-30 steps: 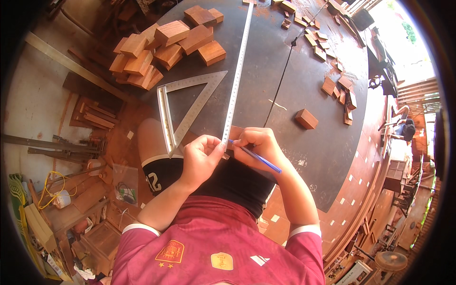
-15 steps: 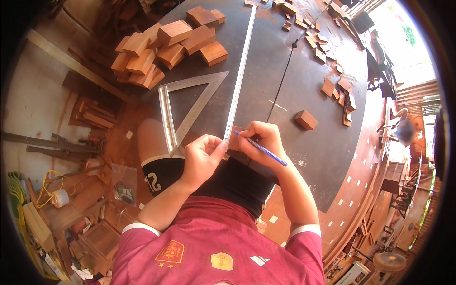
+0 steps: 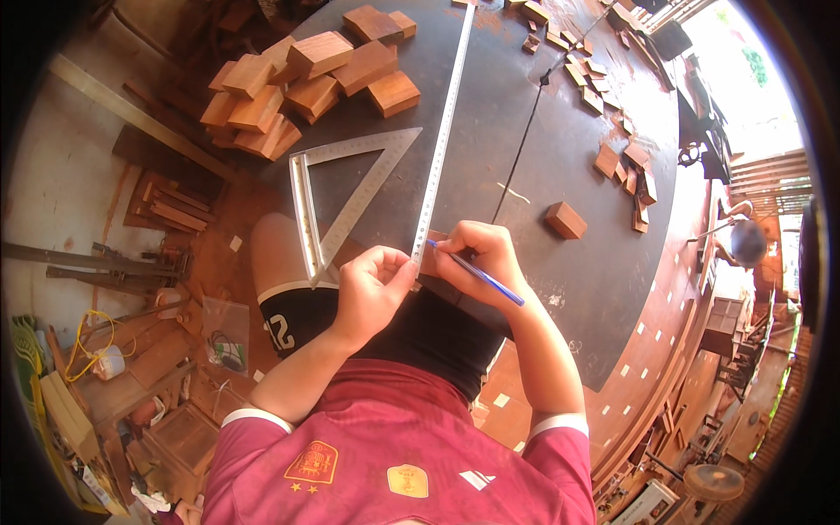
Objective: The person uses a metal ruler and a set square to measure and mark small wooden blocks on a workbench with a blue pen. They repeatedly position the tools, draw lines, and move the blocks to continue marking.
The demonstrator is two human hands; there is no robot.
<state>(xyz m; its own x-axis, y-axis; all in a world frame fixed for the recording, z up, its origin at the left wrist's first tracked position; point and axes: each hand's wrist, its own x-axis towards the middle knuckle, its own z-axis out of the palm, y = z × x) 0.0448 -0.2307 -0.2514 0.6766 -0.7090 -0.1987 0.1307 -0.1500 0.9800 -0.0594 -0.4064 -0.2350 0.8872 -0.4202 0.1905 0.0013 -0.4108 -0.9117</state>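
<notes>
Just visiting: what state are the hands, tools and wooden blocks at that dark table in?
Long straight pale ruler: stretched across the dark table, near end held.
Left fingers: closed on the ruler.
Slim blue pen: held, tip toward the ruler.
Right fingers: closed around the pen.
Silver metal triangular square: unheld, left of the ruler.
Rectangular brown wooden blocks: some heaped, others scattered.

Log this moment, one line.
left hand: pinching long white ruler; right hand: holding slim blue pen beside ruler; nearby: silver triangular metal set square
</notes>
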